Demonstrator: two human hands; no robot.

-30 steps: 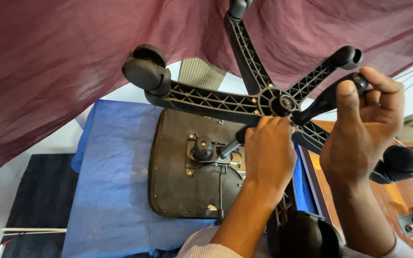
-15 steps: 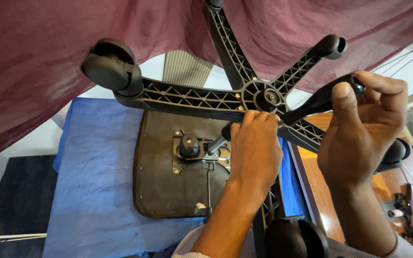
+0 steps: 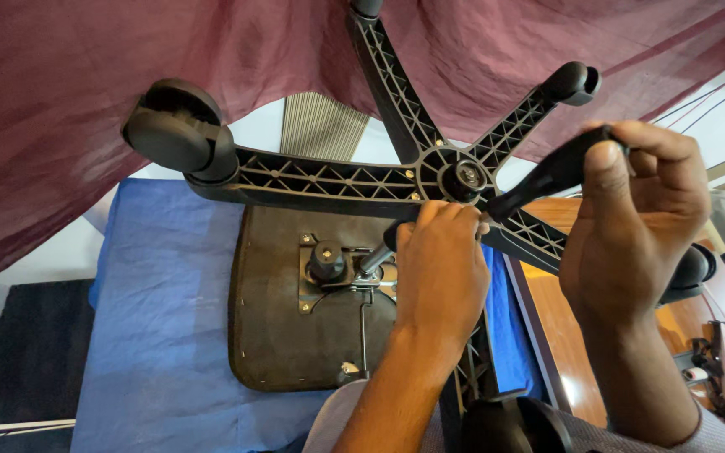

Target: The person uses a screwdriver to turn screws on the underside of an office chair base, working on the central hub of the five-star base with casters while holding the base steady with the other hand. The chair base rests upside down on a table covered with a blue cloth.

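While the chair lies upside down, head view: your left hand (image 3: 440,273) is curled round the black column under the hub of the star base (image 3: 455,178), frame centre. Your right hand (image 3: 631,226) is clenched on a black lever handle (image 3: 547,176), upper right. Seat underside (image 3: 295,335) rests on blue cloth (image 3: 161,319). Fitting step seems underway; next calls for steady alignment at the hub.
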